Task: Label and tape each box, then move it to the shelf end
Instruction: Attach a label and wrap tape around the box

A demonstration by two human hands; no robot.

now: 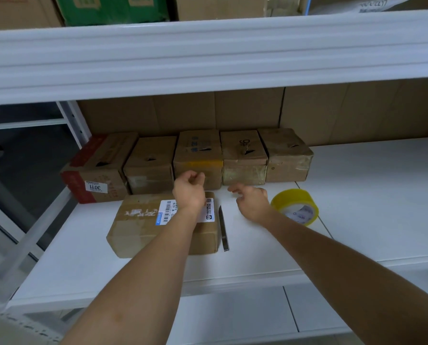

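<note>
A flat brown box point(143, 227) lies at the front of the white shelf point(372, 200), with a white barcode label point(167, 210) on its top. My left hand point(188, 191) hovers over the box's far right corner, fingers loosely curled, holding nothing I can see. My right hand point(252, 200) hangs just right of it above the bare shelf, fingers relaxed and pointing left. A yellow tape roll point(295, 204) stands right beside my right wrist. A slim knife point(223, 230) lies along the box's right side.
Several taped brown boxes stand in a row behind, from the red-printed one point(97, 170) to the rightmost point(287, 155). A cardboard sheet point(232, 113) lines the back. The upper shelf beam point(208, 58) overhangs. A shelf post point(74, 123) marks the left end.
</note>
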